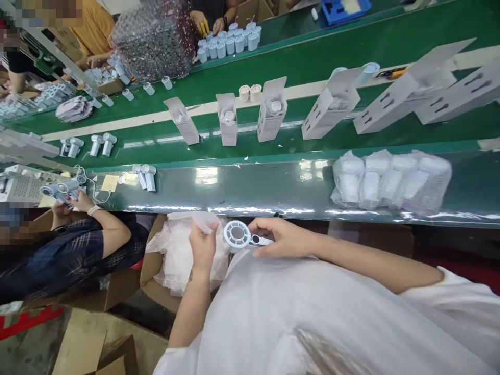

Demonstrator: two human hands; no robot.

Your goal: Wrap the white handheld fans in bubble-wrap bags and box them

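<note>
My right hand (282, 237) is closed round the handle of a light blue handheld fan (237, 234), its round grille head facing up toward me and pointing left. My left hand (203, 245) pinches the edge of a clear bubble wrap bag (201, 219) just left of the fan head. Below that hand, a cardboard box (150, 271) is filled with more bubble wrap bags (175, 260). On the bench to the right lie several wrapped fans (390, 179) side by side in bubble wrap.
Open white boxes (228, 122) stand along the green conveyor (144, 140) ahead. Two unwrapped fans (145, 177) lie on the bench (250, 187) at front left. At the left, a co-worker's hands (80, 202) hold other fans (64, 186). More people work across the line.
</note>
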